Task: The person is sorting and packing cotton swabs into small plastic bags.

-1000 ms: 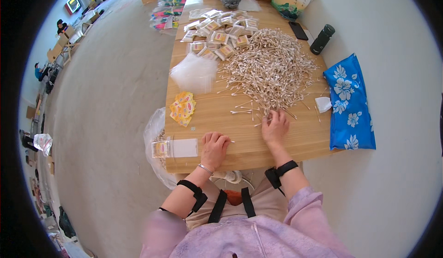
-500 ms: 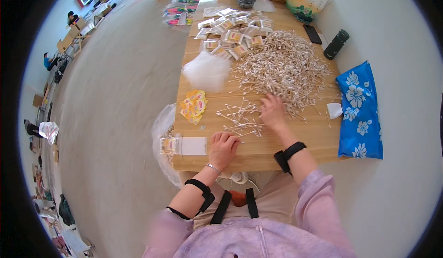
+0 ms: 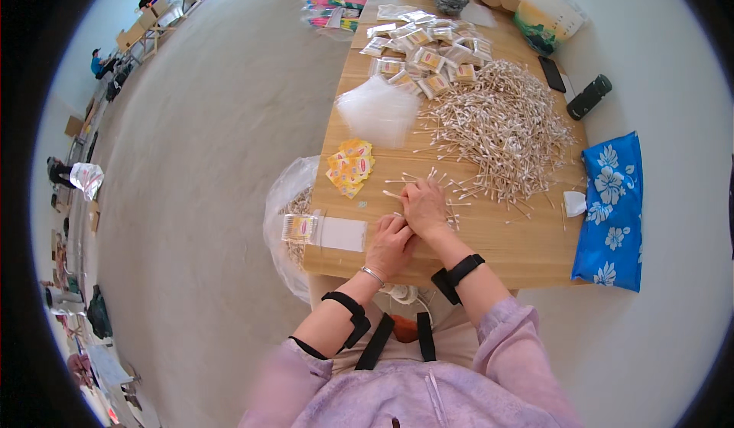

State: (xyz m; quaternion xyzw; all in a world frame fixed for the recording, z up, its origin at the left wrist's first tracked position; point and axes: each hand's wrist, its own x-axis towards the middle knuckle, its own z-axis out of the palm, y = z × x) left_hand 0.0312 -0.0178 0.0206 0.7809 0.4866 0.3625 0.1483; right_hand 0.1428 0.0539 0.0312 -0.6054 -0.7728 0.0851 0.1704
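Observation:
My right hand (image 3: pixel 425 206) is closed over loose cotton swabs (image 3: pixel 433 175) near the table's front, its fingers bent down and several swab tips poking out around them. My left hand (image 3: pixel 391 246) sits just in front and to the left, touching it, fingers curled; what lies beneath them is hidden. Beyond both hands spreads a large heap of cotton swabs (image 3: pixel 501 133). To the left, a clear packet of swabs (image 3: pixel 300 229) with a yellow label lies by the table edge, a white flap (image 3: pixel 344 234) extending from it.
Yellow cards (image 3: pixel 351 166), clear plastic sleeves (image 3: pixel 378 113) and a mound of filled packets (image 3: pixel 428 53) lie along the left side. A phone (image 3: pixel 552 74), black bottle (image 3: pixel 589 97) and blue flowered pouch (image 3: pixel 610 210) line the right edge. A plastic bag of swabs (image 3: pixel 294 198) hangs at left.
My right hand has moved left from the heap's edge over the small scatter of swabs, meeting my left hand. The whole view has shifted, with the table now farther right.

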